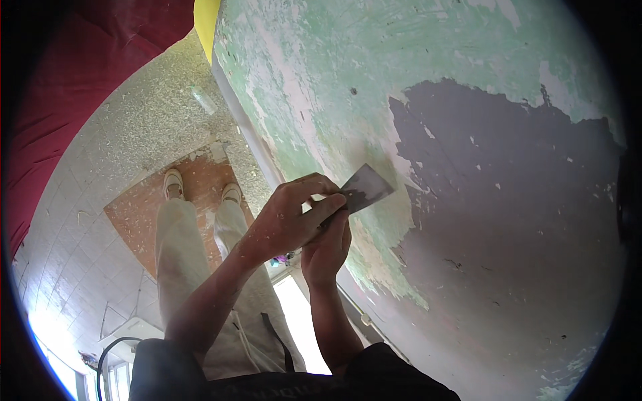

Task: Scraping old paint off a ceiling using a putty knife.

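Pinching a thin, flat, grey metal blade (372,187) by its near end with the bare left hand (291,208). Tucked just under that grip, a bit farther from the free edge: the bare right hand (326,252), fingers partly hidden, so cannot tell if grasping too. Sticking out up and right from the grip, long way slanted, over the big wall with flaky pale green paint (321,73). Farther right, a large smooth grey patch (515,194). Hidden by fingers: any handle. Hard to tell if touching the wall.
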Action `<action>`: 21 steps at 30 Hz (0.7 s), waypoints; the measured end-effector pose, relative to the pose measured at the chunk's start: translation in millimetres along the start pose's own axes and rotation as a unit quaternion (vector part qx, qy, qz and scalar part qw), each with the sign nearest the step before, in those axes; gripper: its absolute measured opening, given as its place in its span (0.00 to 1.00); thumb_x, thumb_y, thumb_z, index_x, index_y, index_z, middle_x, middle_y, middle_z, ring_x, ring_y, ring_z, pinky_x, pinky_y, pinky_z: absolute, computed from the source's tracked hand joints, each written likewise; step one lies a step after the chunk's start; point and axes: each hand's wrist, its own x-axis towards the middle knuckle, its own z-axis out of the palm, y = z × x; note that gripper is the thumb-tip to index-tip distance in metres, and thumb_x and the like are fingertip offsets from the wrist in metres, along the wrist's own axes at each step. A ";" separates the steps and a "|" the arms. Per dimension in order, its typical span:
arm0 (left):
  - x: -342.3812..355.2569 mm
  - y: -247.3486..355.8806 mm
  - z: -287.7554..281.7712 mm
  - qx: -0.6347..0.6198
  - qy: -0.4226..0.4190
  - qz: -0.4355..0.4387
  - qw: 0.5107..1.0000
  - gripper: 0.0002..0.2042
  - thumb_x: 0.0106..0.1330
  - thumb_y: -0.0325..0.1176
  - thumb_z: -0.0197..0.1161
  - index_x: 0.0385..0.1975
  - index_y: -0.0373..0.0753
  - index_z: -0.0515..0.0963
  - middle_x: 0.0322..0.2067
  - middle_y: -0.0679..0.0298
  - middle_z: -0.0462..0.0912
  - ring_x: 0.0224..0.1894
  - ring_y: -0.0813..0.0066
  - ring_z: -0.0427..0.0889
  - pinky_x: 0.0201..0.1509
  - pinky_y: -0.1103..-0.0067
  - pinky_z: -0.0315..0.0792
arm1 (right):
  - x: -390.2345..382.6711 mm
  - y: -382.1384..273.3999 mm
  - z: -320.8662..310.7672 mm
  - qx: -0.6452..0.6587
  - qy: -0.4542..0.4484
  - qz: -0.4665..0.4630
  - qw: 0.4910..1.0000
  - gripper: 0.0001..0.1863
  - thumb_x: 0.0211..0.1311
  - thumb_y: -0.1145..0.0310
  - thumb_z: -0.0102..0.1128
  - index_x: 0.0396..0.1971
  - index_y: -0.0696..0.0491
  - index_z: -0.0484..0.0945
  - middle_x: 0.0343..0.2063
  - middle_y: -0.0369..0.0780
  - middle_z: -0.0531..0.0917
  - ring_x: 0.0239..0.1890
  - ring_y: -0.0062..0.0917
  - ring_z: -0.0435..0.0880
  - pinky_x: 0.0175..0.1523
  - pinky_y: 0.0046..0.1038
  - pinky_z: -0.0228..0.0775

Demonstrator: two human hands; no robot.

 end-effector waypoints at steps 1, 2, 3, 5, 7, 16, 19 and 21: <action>-3.3 -2.5 4.0 -0.016 0.041 0.023 0.999 0.11 0.72 0.34 0.59 0.44 0.31 0.74 0.34 0.52 0.82 0.35 0.67 0.85 0.39 0.73 0.76 | 0.6 -0.3 -3.4 -0.003 0.000 -0.002 1.000 0.22 0.81 0.61 0.35 0.63 0.60 0.64 0.54 0.44 0.76 0.53 0.28 0.78 0.56 0.25 0.71; -7.3 -3.6 7.3 -0.032 0.082 0.046 0.995 0.12 0.72 0.35 0.59 0.45 0.31 0.73 0.38 0.51 0.83 0.37 0.63 0.86 0.40 0.72 0.77 | 1.8 0.3 -8.4 -0.010 -0.027 -0.011 1.000 0.22 0.81 0.60 0.35 0.62 0.60 0.65 0.52 0.44 0.78 0.51 0.27 0.79 0.55 0.25 0.71; -12.5 -3.2 8.5 -0.034 0.083 0.049 0.995 0.12 0.72 0.35 0.59 0.45 0.31 0.73 0.38 0.51 0.83 0.37 0.63 0.86 0.40 0.72 0.77 | 2.7 -0.4 -11.2 -0.017 -0.054 -0.020 0.998 0.23 0.81 0.59 0.35 0.61 0.60 0.67 0.51 0.43 0.80 0.48 0.27 0.80 0.54 0.25 0.72; -25.9 -2.2 6.0 -0.051 0.054 -0.026 0.997 0.14 0.74 0.35 0.55 0.50 0.31 0.70 0.39 0.53 0.82 0.41 0.61 0.86 0.46 0.72 0.78 | 2.9 -1.7 -6.8 -0.050 -0.055 -0.045 0.996 0.23 0.81 0.59 0.36 0.59 0.61 0.69 0.49 0.43 0.81 0.47 0.26 0.81 0.53 0.26 0.72; -33.8 -12.5 8.6 0.003 0.070 0.032 0.997 0.16 0.74 0.36 0.55 0.52 0.31 0.68 0.39 0.49 0.82 0.42 0.61 0.86 0.43 0.73 0.78 | 1.7 -6.3 4.1 -0.082 -0.056 -0.070 0.993 0.23 0.81 0.58 0.37 0.57 0.61 0.72 0.47 0.42 0.82 0.45 0.25 0.81 0.52 0.27 0.72; -25.8 3.3 -19.7 0.131 0.067 -0.003 0.989 0.13 0.69 0.38 0.64 0.28 0.35 0.74 0.13 0.56 0.71 0.17 0.54 0.76 0.24 0.67 0.68 | 32.7 -34.8 33.0 -0.149 -0.078 -0.116 0.979 0.32 0.77 0.43 0.37 0.54 0.59 0.74 0.47 0.43 0.82 0.53 0.36 0.79 0.60 0.35 0.66; -21.7 -7.2 -22.7 0.049 0.088 0.029 0.995 0.12 0.69 0.38 0.64 0.30 0.35 0.75 0.14 0.55 0.73 0.17 0.53 0.77 0.24 0.66 0.68 | 50.1 -40.5 38.9 0.043 -0.227 -0.010 0.973 0.33 0.75 0.41 0.39 0.59 0.57 0.70 0.45 0.42 0.82 0.52 0.37 0.80 0.58 0.36 0.69; -16.2 -6.7 -27.2 0.031 0.112 0.041 0.992 0.12 0.69 0.38 0.63 0.31 0.35 0.75 0.14 0.54 0.74 0.18 0.53 0.77 0.24 0.66 0.69 | 63.6 -42.0 48.8 0.028 -0.246 -0.008 0.969 0.32 0.75 0.41 0.40 0.61 0.54 0.66 0.42 0.41 0.82 0.50 0.36 0.81 0.56 0.37 0.72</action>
